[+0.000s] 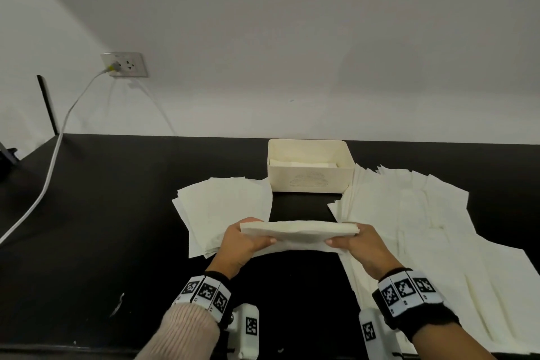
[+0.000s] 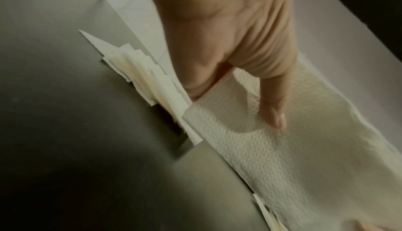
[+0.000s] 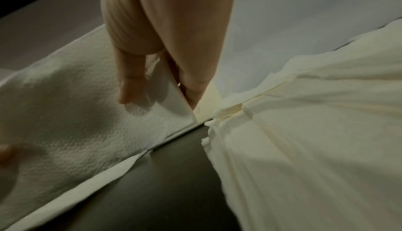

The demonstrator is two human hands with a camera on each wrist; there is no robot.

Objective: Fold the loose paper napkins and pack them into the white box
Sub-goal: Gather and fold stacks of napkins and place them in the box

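Note:
A folded white paper napkin is held above the black table between both hands, in front of the white box. My left hand pinches its left end, thumb on top and fingers underneath. My right hand pinches the right end the same way, thumb on the embossed paper. The box stands at the back centre and holds folded napkins. Loose napkins lie in a pile on the left and a larger spread on the right.
The black table meets a white wall at the back. A wall socket with a white cable trails down over the table's left side. A dark upright bar stands at the far left.

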